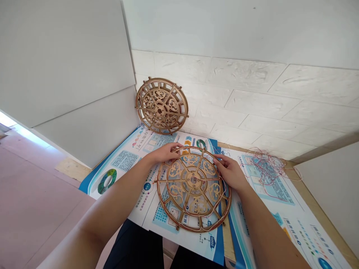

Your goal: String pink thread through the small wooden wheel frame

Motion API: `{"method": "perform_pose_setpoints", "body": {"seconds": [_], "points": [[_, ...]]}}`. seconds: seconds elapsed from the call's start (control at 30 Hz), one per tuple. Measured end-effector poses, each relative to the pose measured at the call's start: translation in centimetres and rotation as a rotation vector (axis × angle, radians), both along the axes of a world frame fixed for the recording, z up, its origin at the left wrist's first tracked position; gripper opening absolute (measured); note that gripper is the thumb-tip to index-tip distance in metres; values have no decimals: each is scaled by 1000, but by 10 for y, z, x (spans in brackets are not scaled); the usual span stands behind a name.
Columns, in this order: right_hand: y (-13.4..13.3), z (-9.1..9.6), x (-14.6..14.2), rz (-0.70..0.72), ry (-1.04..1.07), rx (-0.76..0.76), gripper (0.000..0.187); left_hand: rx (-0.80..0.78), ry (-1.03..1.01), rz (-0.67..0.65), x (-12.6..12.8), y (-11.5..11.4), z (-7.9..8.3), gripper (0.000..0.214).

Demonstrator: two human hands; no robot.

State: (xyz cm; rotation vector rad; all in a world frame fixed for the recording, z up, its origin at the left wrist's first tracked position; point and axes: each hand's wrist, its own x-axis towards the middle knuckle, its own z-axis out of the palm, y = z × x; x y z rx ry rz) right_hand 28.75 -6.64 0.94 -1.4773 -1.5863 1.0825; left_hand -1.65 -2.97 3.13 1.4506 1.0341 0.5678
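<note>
A round bronze-coloured scrollwork frame point(198, 186) with spokes and a central hub lies face up before me. Thin reddish and white wires point(179, 195) run along its rings, some sagging loosely across the openings. My left hand point(168, 152) is closed at the frame's upper left rim, fingers curled around its edge. At the upper right, my right hand point(230, 171) has thumb and fingers closed on the rim, close to the wires; whether a wire is pinched there I cannot tell.
Several similar round frames point(161, 106), stacked together, lean against the white brick-patterned wall point(252, 97). A tangle of pink and white wire point(266, 168) lies at the right. Printed blue-and-white posters point(126, 158) cover the work surface. Pale panels point(84, 123) stand at the left.
</note>
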Motion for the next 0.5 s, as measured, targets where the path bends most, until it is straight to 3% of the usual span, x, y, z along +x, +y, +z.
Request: {"method": "perform_pose_setpoints", "body": {"seconds": [0.23, 0.5], "points": [[0, 2, -2, -9, 0, 8, 61, 23, 1, -10, -1, 2, -10, 50], [-1, 3, -3, -14, -6, 21, 60, 50, 19, -20, 1, 1, -8, 47]]}}
